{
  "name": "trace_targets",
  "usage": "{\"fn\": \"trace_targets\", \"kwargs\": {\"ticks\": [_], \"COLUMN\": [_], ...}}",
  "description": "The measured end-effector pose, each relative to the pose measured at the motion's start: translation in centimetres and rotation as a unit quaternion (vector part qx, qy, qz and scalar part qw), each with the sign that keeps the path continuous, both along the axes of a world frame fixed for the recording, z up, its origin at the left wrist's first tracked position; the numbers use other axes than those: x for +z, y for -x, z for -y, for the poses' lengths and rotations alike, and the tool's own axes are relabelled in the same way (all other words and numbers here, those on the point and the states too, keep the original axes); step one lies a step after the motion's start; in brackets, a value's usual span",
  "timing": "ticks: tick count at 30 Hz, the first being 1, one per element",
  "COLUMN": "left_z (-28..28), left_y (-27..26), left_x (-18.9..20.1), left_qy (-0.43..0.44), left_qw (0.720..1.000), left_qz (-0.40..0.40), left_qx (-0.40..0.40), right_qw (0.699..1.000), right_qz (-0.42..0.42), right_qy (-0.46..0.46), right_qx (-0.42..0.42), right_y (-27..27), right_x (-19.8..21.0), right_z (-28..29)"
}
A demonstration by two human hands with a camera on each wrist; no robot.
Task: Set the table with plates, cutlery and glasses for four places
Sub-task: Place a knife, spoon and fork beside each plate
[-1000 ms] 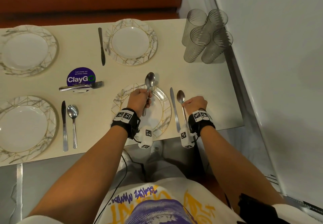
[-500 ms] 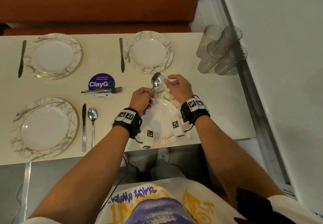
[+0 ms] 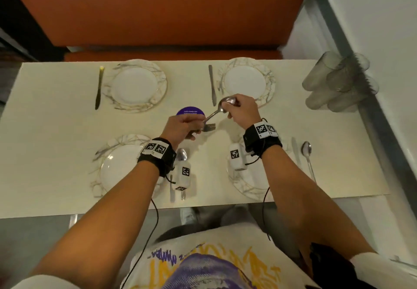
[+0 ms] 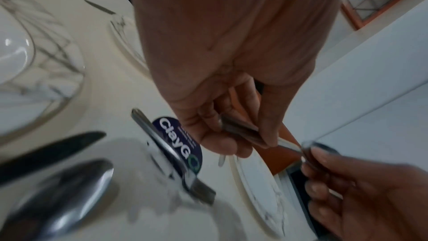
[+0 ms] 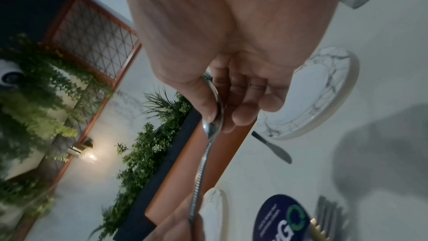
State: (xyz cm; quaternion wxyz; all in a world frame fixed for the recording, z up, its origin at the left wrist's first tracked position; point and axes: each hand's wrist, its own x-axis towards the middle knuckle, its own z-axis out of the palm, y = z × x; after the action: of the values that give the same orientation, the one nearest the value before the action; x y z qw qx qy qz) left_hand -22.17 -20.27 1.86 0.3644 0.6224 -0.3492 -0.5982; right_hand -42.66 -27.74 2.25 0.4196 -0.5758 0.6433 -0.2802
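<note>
One spoon (image 3: 214,113) is held above the table between both hands. My left hand (image 3: 182,126) grips its handle (image 4: 241,131), just over the forks (image 3: 208,127) that lie by the purple sticker (image 3: 190,111). My right hand (image 3: 239,110) pinches the bowl (image 5: 210,125) between thumb and fingers, near the far right plate (image 3: 247,83). Four marbled plates are laid out, among them the far left plate (image 3: 137,85) and the near left plate (image 3: 117,166). My right forearm partly covers the near right plate (image 3: 246,187).
A knife (image 3: 98,87) lies left of the far left plate and another knife (image 3: 212,85) left of the far right one. A knife (image 3: 295,151) and a spoon (image 3: 308,157) lie right of the near right plate. Several glasses (image 3: 340,85) stand clustered at the far right edge.
My right hand left the spoon laid beside the near right plate and took the bowl of the spoon in my left hand. Both hands moved left and farther, over the forks.
</note>
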Motion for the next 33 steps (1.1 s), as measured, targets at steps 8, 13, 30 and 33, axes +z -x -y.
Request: {"fn": "trace_targets", "kwargs": {"ticks": [8,13,30,33], "left_z": [6.0,9.7,22.2,24.0], "left_y": [-4.8,-1.6,1.2,0.9], "left_x": [2.3,1.9,-7.8,-9.8], "left_qy": [0.053,0.06,-0.052,-0.086], "left_qw": [0.986,0.983,0.991,0.982], "left_qz": [-0.084,-0.08,0.062,0.133], "left_qx": [0.135,0.156,0.11,0.101], "right_qw": [0.995,0.997,0.991,0.991], "right_qz": [0.086,0.067,0.048,0.038], "right_qy": [-0.015,-0.033,-0.093,-0.094], "right_qx": [0.044,0.023,-0.078,-0.082], "right_y": [-3.5,-4.5,0.9,2.0], "right_x": [0.0,-0.8,-7.2,-8.1], "right_z": [-0.1,1.8,11.2,11.7]}}
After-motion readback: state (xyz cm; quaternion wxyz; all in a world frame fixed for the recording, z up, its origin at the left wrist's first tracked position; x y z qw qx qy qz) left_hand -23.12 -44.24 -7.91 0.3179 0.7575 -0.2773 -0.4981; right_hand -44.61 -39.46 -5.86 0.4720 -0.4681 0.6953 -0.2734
